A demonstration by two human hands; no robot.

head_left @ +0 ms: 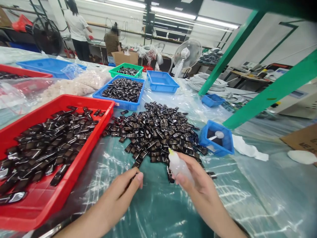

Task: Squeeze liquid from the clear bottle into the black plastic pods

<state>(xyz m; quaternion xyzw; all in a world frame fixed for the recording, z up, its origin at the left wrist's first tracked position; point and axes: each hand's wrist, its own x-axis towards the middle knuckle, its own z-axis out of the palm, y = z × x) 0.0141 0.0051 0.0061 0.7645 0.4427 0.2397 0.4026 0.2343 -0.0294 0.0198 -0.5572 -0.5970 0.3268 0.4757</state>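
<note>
My right hand (194, 178) is wrapped round a small white squeeze bottle (177, 165) with a yellowish nozzle tip pointing up and to the left. Opposite it, my left hand (126, 186) is closed in a pinch; a dark edge shows between thumb and fingers, but most of what it holds is hidden. Just beyond both hands spreads a large heap of small dark, glossy plastic pieces (158, 129). To the left, a red tray (94, 145) holds many similar dark pieces.
Right of the heap stands a small blue bin (216, 148) with a white scoop (219, 135) inside. Behind are a blue tray (127, 106) and a green tray (112, 73) of dark pieces, and another blue tray (163, 87). A green post (232, 115) rises at right. Two people work far back.
</note>
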